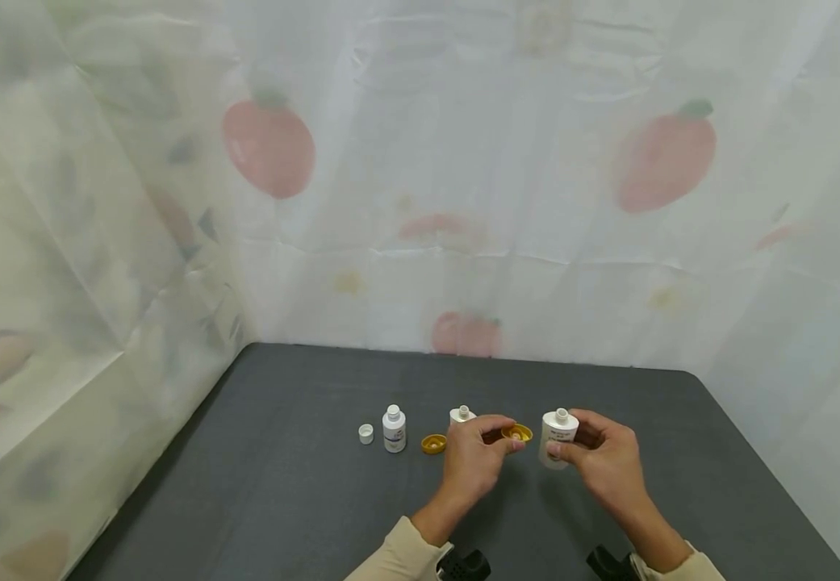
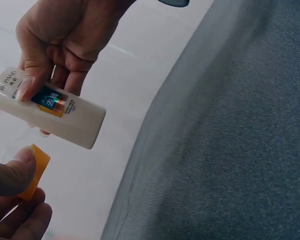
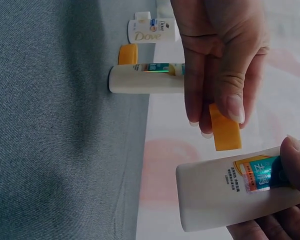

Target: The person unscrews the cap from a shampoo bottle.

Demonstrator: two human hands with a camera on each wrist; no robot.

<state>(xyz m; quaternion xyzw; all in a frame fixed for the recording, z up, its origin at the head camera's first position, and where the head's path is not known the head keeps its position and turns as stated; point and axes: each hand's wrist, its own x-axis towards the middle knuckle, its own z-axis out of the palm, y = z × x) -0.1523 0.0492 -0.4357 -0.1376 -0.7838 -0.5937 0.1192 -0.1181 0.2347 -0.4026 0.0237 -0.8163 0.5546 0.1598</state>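
My left hand (image 1: 472, 461) pinches a yellow bottle cap (image 1: 524, 432), its hollow side up, between thumb and fingers. Just to the right, a white bottle (image 1: 552, 453) without a cap is gripped upright by my right hand (image 1: 614, 461), above the table. In the left wrist view, a coloured label shows on this bottle (image 2: 82, 122), and the cap (image 2: 40, 167) is apart from it. Behind my left hand a second uncapped white bottle (image 1: 461, 414) stands partly hidden. A similar yellow cap (image 1: 434, 444) lies on the table left of it.
Farther left stands a small white Dove bottle (image 1: 394, 434), next to a loose white cap (image 1: 365, 434). The dark grey table (image 1: 303, 500) meets a printed, pale curtain (image 1: 536, 307) at its back and left edges.
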